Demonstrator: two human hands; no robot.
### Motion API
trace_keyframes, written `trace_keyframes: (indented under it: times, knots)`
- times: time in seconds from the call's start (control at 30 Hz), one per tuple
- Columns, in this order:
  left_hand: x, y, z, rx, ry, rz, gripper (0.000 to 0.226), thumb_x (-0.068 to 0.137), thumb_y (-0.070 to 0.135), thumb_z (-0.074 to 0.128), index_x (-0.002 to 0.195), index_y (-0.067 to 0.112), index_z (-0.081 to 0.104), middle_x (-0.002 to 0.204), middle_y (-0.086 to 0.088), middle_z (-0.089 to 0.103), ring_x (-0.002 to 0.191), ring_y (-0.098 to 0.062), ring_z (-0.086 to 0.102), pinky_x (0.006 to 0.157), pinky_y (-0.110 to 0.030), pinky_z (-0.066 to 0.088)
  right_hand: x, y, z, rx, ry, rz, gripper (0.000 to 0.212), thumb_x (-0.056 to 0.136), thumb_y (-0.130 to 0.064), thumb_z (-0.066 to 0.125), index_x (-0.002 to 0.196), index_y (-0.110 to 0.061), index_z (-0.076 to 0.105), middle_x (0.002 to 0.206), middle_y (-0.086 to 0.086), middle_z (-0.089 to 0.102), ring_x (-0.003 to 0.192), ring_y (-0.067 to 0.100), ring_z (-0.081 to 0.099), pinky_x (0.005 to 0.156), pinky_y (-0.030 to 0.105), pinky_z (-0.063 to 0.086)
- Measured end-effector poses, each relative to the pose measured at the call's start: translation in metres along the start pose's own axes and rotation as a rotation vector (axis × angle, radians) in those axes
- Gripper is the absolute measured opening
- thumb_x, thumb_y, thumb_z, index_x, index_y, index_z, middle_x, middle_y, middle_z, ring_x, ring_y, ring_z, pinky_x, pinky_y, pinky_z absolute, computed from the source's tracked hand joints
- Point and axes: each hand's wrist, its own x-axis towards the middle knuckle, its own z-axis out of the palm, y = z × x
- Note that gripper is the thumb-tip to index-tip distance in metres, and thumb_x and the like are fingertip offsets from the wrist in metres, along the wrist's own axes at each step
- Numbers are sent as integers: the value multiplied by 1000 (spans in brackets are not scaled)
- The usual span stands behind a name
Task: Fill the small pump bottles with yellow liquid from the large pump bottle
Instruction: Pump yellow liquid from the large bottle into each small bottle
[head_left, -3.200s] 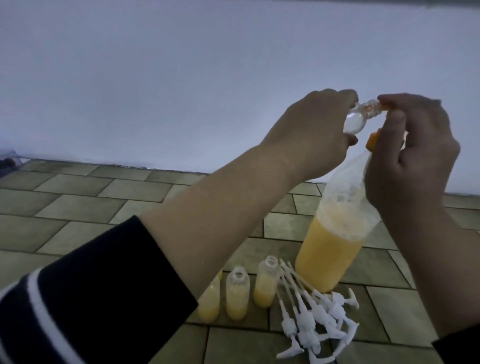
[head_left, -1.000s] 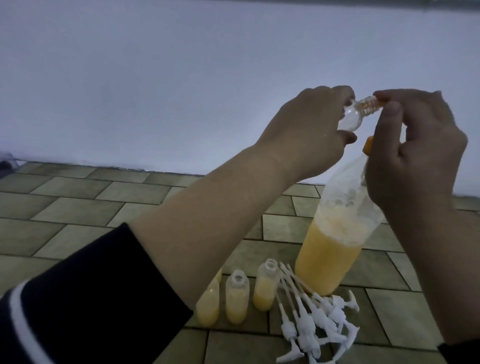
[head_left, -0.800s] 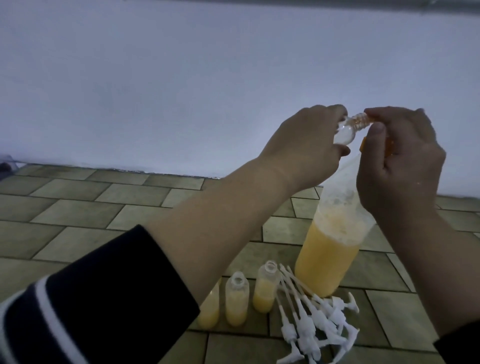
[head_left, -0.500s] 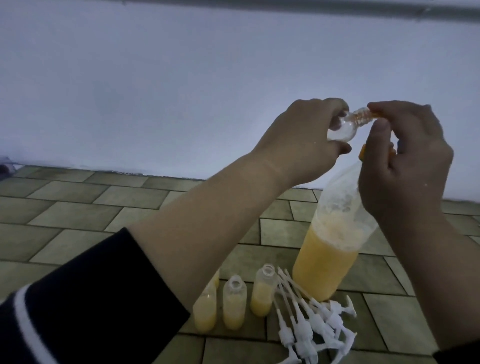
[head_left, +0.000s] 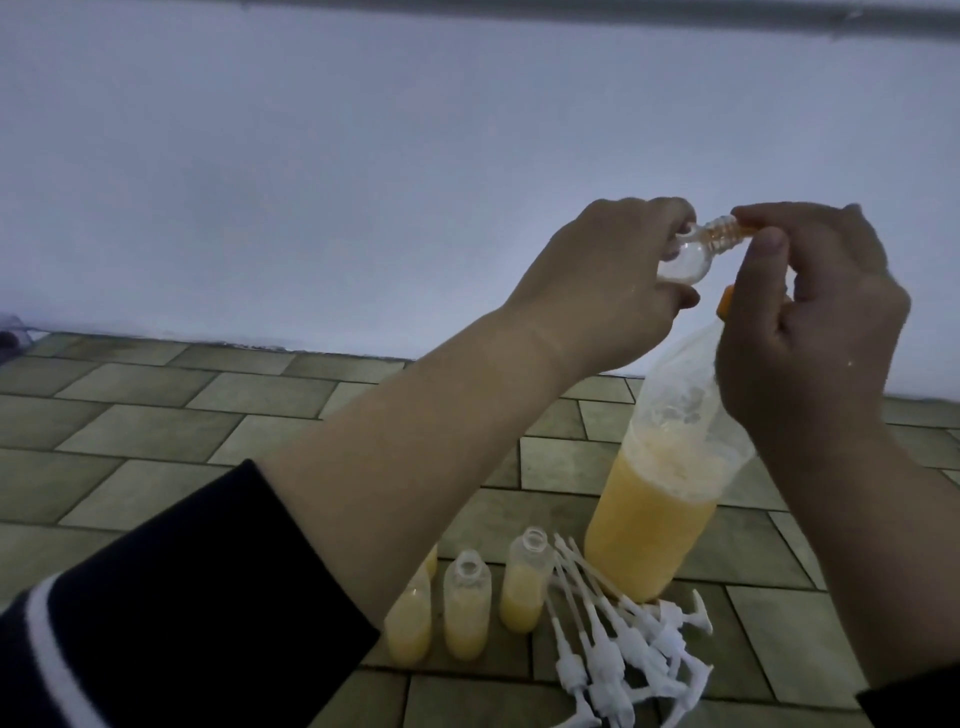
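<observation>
My left hand grips a small clear bottle, tilted on its side with its threaded neck pointing right. That neck meets the orange nozzle under the fingers of my right hand, which is closed over the orange pump head of the large bottle. The large bottle stands on the tiled floor, roughly half full of yellow liquid with foam above. Below my left forearm stand three uncapped small bottles holding yellow liquid; the leftmost is partly hidden.
A heap of several white pump tops with long dip tubes lies on the green-grey tiles right of the small bottles. A pale wall rises directly behind. A dark object sits at the far left edge.
Both hands, the small bottle and the pump head have stayed together with only slight shifts up and down; the camera view has tilted a little. The floor objects have not moved.
</observation>
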Motion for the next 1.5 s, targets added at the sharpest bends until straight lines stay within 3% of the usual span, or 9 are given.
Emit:
trace_keyframes:
  times: [0.07,0.17,0.37,0.63,0.77,0.9,1.03,1.2,1.5]
  knots:
    - [-3,-2,7,11,-16,-3,35,83,27,69,114,16,59,104,-1,66,87,-17,59,77,-32,50,-6,4,5,-12,-12,10,35,95,-19,37,106,-1,64,103,16,66,102,32,56,106,22,33]
    - [-4,-4,9,0,-37,-18,37,83,27,68,117,16,58,107,-1,65,90,-17,58,79,-31,48,-8,7,5,5,-43,-1,35,95,-20,36,107,-2,64,100,14,66,101,26,53,99,49,41]
    - [2,-2,-8,-52,0,-42,45,80,30,72,121,21,57,111,6,63,94,-13,57,82,-27,47,9,-2,-10,8,-113,-31,39,97,-23,32,110,-5,64,104,12,66,104,17,51,113,21,16]
    - [-4,-15,-15,-192,-53,-157,36,77,35,72,110,24,62,90,17,60,75,11,54,62,-4,39,21,-7,-21,59,-204,22,40,99,-26,32,108,-7,66,95,-6,56,105,10,48,105,37,35]
    - [-24,-41,-10,-214,-143,-288,40,73,39,75,109,28,60,88,21,54,79,8,50,60,-6,33,20,-4,-26,131,-312,121,38,99,-35,33,126,-22,57,123,-15,47,117,-7,37,88,2,27]
    - [-50,-70,8,-162,-289,-435,46,67,39,81,105,22,61,101,8,59,92,-8,56,75,-18,46,5,5,-35,217,-301,223,42,98,-44,34,140,-41,36,146,-16,35,132,-1,34,105,25,29]
    - [-69,-86,27,-134,-415,-527,48,64,32,85,101,19,59,95,6,61,90,-12,59,79,-27,51,-30,17,-39,265,-184,367,47,93,-51,35,139,-43,35,141,-24,40,122,-14,39,97,20,33]
    - [-77,-96,43,32,-568,-546,57,64,30,85,112,18,58,107,2,62,97,-15,58,81,-29,53,-82,28,-43,443,-118,635,37,96,-39,45,133,-37,46,133,-16,53,121,-4,49,97,23,37]
    - [-91,-102,66,139,-741,-553,45,78,11,74,118,14,54,117,-7,53,97,-21,56,81,-29,52,-154,32,-36,546,-383,932,79,64,-40,70,137,-31,43,135,-7,52,124,11,47,92,30,44]
